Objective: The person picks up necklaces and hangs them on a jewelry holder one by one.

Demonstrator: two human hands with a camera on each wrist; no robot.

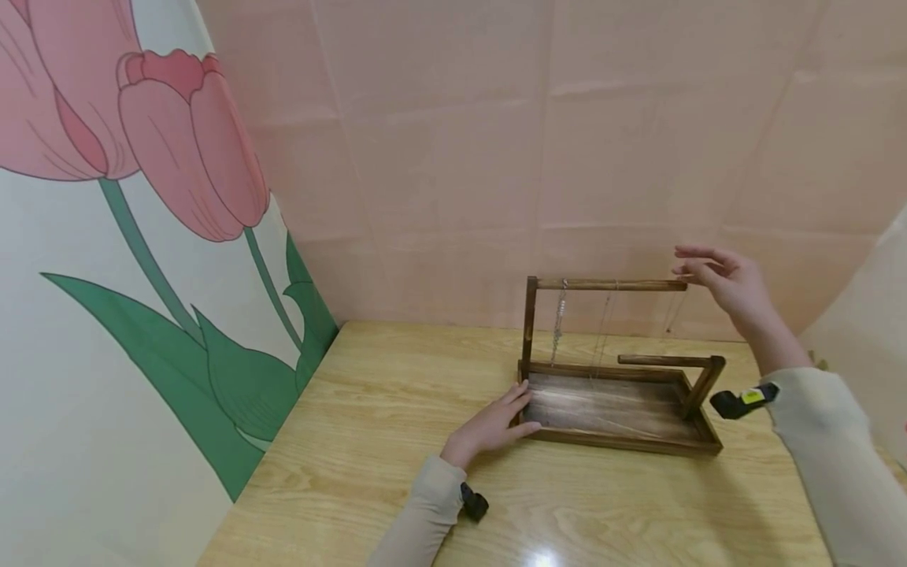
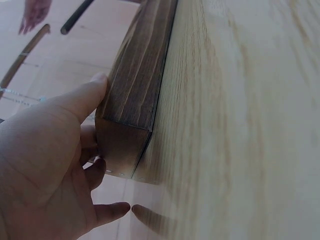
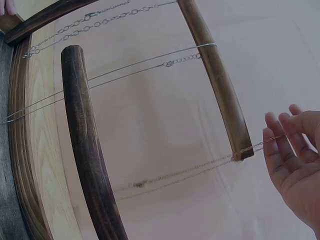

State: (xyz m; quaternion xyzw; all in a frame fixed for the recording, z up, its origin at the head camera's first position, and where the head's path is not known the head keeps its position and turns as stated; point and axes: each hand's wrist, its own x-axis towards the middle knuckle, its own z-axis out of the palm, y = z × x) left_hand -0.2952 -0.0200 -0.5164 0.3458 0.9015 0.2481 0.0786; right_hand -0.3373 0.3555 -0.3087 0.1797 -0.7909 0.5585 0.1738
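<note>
A dark wooden jewelry stand [image 1: 623,443] with a tray base sits on the table. My left hand [image 1: 490,427] grips its left end, thumb along the front wall and fingers at the end wall [image 2: 122,145]. Beside the free end of the upper rod [image 1: 609,285], my right hand [image 1: 737,287] pinches a fine chain necklace [image 3: 175,176] between thumb and fingers. That chain passes over the rod tip, its rest hanging below. Farther along the rod hang a chunky-link necklace [image 1: 558,323] and a thin necklace [image 3: 135,65] with an extender chain.
A shorter, lower rod [image 1: 659,361] juts inward from the stand's right post [image 1: 705,386]. Pale wood-grain table [image 1: 397,394] surrounds the base. Behind stands a pink-covered wall [image 1: 439,197]; a tulip-painted wall [image 1: 191,157] rises at left.
</note>
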